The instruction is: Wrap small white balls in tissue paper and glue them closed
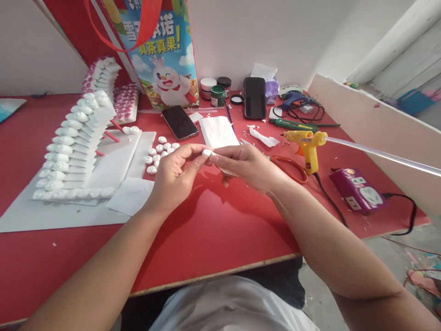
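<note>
Above the middle of the red table, both hands meet at a small white rolled piece (207,153). My left hand (179,172) pinches it between thumb and finger. My right hand (246,165) is closed at its right side, with a white strip (227,173) showing under the fingers. Just left of my left hand lie several small white rosettes (159,148). Behind the hands is a stack of white paper sheets (218,131). Farther left stands a curved white stepped piece (81,151) edged with white rosettes.
Two phones (179,122) (255,98), paint jars (217,96) and a printed bag (165,59) are at the back. A yellow glue gun (310,149), orange-handled scissors (291,168), a green tool (294,125) and a purple box (358,191) with cables lie right. The table's front edge (220,275) is near my body.
</note>
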`<action>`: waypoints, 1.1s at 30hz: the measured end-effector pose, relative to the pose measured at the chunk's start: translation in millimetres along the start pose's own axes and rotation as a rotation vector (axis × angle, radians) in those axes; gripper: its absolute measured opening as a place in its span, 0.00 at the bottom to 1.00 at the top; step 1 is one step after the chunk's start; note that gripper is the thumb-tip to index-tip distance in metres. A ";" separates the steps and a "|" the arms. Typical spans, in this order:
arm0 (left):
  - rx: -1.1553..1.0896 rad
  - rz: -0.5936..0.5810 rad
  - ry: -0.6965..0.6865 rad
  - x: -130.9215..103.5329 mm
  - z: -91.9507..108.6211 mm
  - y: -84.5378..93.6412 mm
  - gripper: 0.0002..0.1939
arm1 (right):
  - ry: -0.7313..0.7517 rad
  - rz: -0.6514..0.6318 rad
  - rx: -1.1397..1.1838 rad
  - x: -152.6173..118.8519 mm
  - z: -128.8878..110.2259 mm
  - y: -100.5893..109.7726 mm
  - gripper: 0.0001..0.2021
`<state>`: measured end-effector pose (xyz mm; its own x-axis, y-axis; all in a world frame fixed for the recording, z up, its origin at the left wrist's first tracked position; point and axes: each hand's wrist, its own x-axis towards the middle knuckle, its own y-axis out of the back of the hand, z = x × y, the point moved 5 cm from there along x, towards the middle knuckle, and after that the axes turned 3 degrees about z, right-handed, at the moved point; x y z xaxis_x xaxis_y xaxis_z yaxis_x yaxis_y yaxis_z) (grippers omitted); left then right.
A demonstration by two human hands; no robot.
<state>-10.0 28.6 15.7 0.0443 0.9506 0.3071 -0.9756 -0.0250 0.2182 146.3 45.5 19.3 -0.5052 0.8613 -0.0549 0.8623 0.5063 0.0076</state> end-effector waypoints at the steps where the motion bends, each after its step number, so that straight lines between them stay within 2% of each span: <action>1: -0.013 0.007 0.012 -0.1 -0.9 0.0 0.12 | 0.040 0.029 -0.080 -0.5 -1.8 0.1 0.16; 8: -0.051 0.056 0.036 -3.5 -0.2 -4.6 0.11 | 0.168 0.329 -0.580 -7.6 -12.1 0.4 0.17; 11: 0.040 0.116 -0.037 -7.2 4.8 -5.9 0.10 | 0.314 0.414 -0.669 -10.8 -15.1 -4.1 0.18; 16: 0.277 0.223 -0.290 -12.0 16.9 -4.3 0.08 | 0.495 0.379 -0.679 -14.2 -20.2 -11.9 0.18; 21: 0.391 0.304 -0.503 -14.0 22.2 -3.6 0.08 | 0.503 0.321 -0.656 -14.8 -22.6 -14.0 0.19; 24: 0.414 0.284 -0.549 -15.6 24.6 -6.0 0.10 | 0.492 0.341 -0.656 -15.5 -22.9 -11.1 0.19; 27: 0.303 0.228 -0.429 -13.9 21.8 -4.4 0.10 | 0.486 0.313 -0.658 -16.4 -24.7 -7.0 0.17; 31: -0.005 0.133 -0.061 -5.7 2.2 0.4 0.09 | 0.519 0.204 -0.667 -15.7 -26.1 -3.7 0.14; 33: -0.103 0.057 0.050 -2.3 -5.4 -0.5 0.12 | 0.534 0.183 -0.710 -14.5 -24.6 -3.1 0.14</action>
<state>-10.8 28.1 9.8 -0.0202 0.9628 0.2693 -0.9932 -0.0502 0.1050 150.1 32.5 44.6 -0.4635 0.7468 0.4769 0.7963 0.1150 0.5939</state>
